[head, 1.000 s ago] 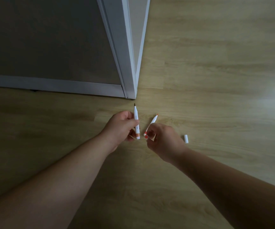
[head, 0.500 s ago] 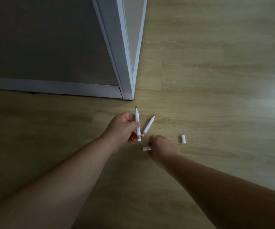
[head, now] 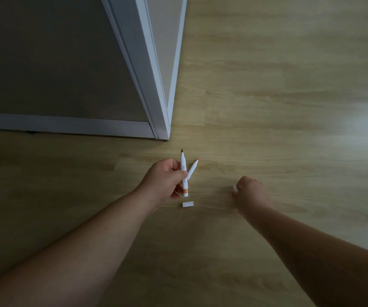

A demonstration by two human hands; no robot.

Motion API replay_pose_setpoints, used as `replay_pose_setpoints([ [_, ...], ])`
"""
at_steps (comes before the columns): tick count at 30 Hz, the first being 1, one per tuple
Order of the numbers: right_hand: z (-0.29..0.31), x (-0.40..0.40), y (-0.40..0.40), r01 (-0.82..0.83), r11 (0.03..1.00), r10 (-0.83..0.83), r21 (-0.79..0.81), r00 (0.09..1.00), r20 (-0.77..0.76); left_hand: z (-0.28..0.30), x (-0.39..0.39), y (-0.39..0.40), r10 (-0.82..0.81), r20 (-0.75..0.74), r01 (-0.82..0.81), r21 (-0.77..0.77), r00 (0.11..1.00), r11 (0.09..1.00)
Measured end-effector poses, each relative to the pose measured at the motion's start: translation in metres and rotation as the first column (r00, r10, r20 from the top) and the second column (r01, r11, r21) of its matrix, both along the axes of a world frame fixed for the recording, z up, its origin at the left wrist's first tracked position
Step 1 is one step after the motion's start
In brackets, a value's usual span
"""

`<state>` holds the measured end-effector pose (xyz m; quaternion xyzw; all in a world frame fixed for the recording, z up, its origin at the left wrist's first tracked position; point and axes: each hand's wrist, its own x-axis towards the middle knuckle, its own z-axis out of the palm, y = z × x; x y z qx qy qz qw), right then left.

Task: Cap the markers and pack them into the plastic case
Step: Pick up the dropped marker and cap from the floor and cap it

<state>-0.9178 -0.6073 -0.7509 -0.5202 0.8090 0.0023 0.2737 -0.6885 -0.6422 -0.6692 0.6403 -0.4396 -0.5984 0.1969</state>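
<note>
I find the capping step in hand, with no packing begun: no plastic case appears anywhere in the head view. The left hand (head: 164, 180) grips a white marker (head: 184, 173) with a dark brush tip, held nearly upright, tip pointing away from me and an orange band near its lower end; the fingers are curled round the barrel. A second white marker (head: 192, 169), orange-tipped and also uncapped, slants up to the right just behind the first; its lower end runs behind the left fingers, and I cannot tell whether that hand holds it as well or whether it lies on the wooden floor (head: 267, 107). The right hand (head: 248, 191) is low at the floor, well apart from the left, its fingers curled onto a small white cap (head: 235, 188), of which only an end shows at the fingertips; I judge it pinched or about to be, though contact is partly hidden. A second white cap (head: 187, 204) lies loose on the floor just below the left hand. A white door frame (head: 156, 85) stands beyond. In my judgement the next move calls for lifting the cap clear, bringing it across to an exposed tip, aligning its open end with the barrel's axis and pressing it home squarely, since a skewed approach could crush the soft tip.
</note>
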Motion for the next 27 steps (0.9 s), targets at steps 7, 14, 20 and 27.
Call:
replay_pose_setpoints([
  [7, 0.023, 0.025, 0.010, -0.093, 0.990, 0.117, -0.105, 0.959, 0.259, 0.002, -0.001, -0.001, -0.015, 0.002, 0.015, -0.004, 1.000, 1.000],
  [14, 0.077, 0.063, 0.011, -0.216, 0.895, 0.366, -0.391, 0.857, 0.364, 0.010, -0.001, -0.002, -0.011, -0.005, 0.010, -0.037, 1.000, 0.999],
  [20, 0.090, 0.067, 0.000, 0.076, 0.952, 0.111, -0.297, 0.818, 0.565, 0.014, 0.001, 0.002, -0.042, -0.012, 0.042, -0.034, 0.999, 0.999],
  [27, 0.104, 0.050, -0.036, 0.425, 0.905, -0.177, 0.004, 0.369, 0.913, 0.018, -0.002, 0.015, -0.177, -0.069, 0.175, -0.035, 0.982, 0.984],
])
